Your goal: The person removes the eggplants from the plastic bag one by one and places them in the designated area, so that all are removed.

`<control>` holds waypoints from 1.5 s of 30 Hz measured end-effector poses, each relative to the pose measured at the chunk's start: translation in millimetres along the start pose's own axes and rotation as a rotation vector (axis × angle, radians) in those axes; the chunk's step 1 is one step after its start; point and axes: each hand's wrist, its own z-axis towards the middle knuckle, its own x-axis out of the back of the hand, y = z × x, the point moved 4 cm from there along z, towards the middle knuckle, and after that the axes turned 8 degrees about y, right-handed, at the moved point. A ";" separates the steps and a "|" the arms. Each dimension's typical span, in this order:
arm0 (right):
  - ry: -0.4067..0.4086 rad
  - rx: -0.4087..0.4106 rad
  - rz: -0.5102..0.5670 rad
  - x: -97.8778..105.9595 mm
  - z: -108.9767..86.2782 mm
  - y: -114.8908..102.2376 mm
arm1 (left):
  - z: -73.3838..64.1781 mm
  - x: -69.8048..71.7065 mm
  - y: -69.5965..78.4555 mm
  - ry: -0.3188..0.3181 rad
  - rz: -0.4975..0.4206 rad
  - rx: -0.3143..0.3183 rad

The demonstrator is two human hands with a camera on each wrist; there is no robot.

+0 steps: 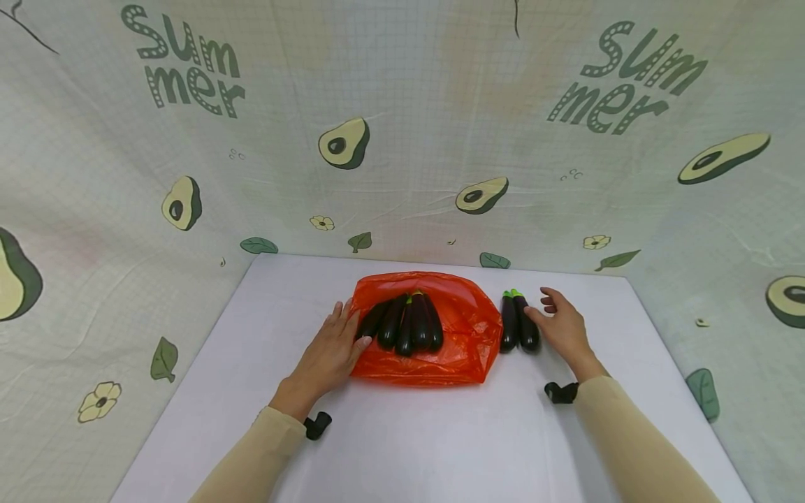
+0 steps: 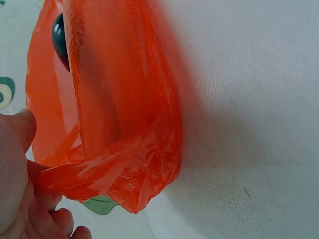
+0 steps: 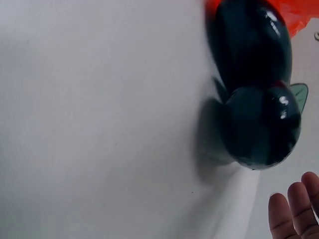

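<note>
A red plastic bag lies with its mouth towards me, and several dark eggplants rest side by side in it. My left hand holds the bag's left edge, thumb over the opening. In the left wrist view the bag's plastic bunches and tapers into that hand. To the right of the bag lie two more eggplants with green stem ends, close together. My right hand is beside the outer one, fingers loosely bent and thumb at its side. Its fingertips show apart from the eggplant in the right wrist view.
Everything lies on a white tabletop. A cloth printed with avocados, leaves and lettering rises behind the table and along both sides. A black strap piece sits at my right wrist, another at my left.
</note>
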 end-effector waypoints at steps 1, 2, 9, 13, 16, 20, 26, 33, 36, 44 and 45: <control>0.006 0.004 0.010 0.7 -0.6 -1.5 | 0.0 0.1 0.1 -0.001 0.000 0.001; 0.011 0.009 0.020 1.3 -1.3 -3.5 | 0.1 0.0 0.2 -0.002 0.000 0.002; 0.042 0.023 0.097 2.0 -8.9 -21.2 | 1.3 -0.2 1.1 -0.014 0.008 0.014; 0.049 0.028 0.139 1.1 -14.3 -35.6 | 2.0 0.1 2.4 -0.022 0.015 0.015; 0.049 0.032 0.161 0.6 -19.0 -47.9 | 2.4 0.7 3.5 -0.023 0.020 0.013; 0.039 0.041 0.195 -1.0 -25.9 -64.4 | 2.9 1.8 4.9 -0.023 0.022 0.014; 0.015 0.067 0.220 -9.1 -34.6 -87.2 | 3.1 2.1 5.4 -0.025 0.024 0.020; -0.079 0.079 0.239 -27.8 -40.5 -113.3 | 2.6 3.6 4.4 -0.020 0.021 0.022; -0.143 0.071 0.246 -37.9 -42.1 -124.6 | 3.4 4.9 3.5 -0.017 0.028 0.022; -0.232 0.089 0.244 -77.2 -39.0 -146.7 | 6.2 6.4 2.0 -0.022 0.029 0.024; -0.241 0.091 0.244 -82.2 -38.5 -148.1 | 6.5 6.1 2.2 -0.023 0.028 0.024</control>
